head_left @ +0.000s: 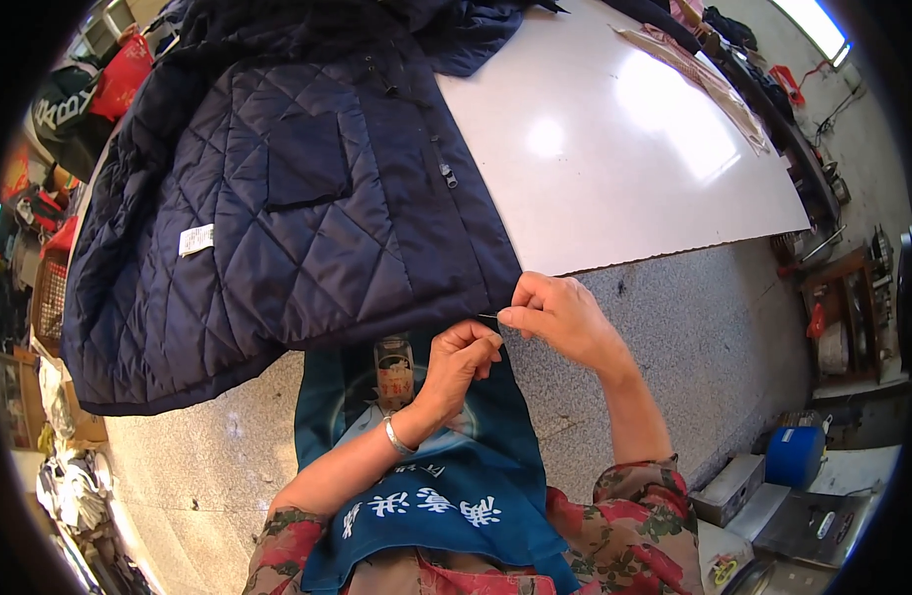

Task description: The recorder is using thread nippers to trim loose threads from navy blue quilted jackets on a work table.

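Needlework, I'd guess: right hand (563, 315) pinches a needle-like sliver (488, 315) by the lower edge of the navy jacket (307, 268) on the table (585, 198); left hand (454, 365) closed, contents unclear. Next move wants a steady pull.

One jacket (307, 268). On it: one square pocket (309, 159), one white tag (196, 239) and one zip pull (448, 177). At its lower right corner: two hands, one left hand (458, 365) and one right hand (567, 315), with one thin sliver (487, 315) at the right one's fingertips. Below the jacket: one bracelet (396, 436), one apron (436, 516) and two floral sleeves (642, 516). Right of the jacket: one white tabletop (614, 188), one pinkish cloth (699, 79) and one blue drum (796, 456). The small clutter left of the jacket is too jumbled to count.
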`<state>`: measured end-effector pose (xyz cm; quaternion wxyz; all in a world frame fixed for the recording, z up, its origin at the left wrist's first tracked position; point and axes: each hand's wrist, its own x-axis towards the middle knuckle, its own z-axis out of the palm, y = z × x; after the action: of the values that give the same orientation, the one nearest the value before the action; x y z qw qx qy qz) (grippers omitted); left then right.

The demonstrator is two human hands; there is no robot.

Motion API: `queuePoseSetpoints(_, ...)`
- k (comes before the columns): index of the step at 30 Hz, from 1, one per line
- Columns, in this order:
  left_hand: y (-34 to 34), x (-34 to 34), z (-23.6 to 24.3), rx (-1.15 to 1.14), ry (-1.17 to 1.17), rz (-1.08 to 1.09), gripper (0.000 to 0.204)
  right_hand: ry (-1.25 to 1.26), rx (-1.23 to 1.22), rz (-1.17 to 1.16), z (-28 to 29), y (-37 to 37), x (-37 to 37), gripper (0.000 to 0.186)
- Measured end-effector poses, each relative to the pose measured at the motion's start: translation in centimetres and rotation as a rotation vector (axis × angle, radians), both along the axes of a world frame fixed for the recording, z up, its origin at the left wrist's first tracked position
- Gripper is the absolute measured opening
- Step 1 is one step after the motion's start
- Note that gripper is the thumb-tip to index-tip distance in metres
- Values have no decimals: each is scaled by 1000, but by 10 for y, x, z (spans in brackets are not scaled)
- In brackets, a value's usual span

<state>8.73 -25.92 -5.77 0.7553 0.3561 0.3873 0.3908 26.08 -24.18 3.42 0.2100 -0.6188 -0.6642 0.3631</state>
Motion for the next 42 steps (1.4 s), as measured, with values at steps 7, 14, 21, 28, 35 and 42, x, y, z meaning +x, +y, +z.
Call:
queuePoseSetpoints(7,0,1,0,-7,6,6,9,209,-143,74,-9,17,9,29)
queuePoseSetpoints(14,2,-5,-4,32,96,-234,7,258,-247,126,-12,15,14,20)
queuePoseSetpoints(21,8,-18,1,96,148,-304,35,140,-13,14,0,-1,15,28)
queuePoseSetpoints(28,3,-24,21,227,198,-148,17,-43,189,-14,-10,-3,2,22)
queuePoseSetpoints(35,15,-29,65,1352,838,149,29,344,201,-240,-29,-9,4,22)
queuePoseSetpoints(42,42,-17,53,1381,930,43,21,448,239,-329,-33,-16,-2,22)
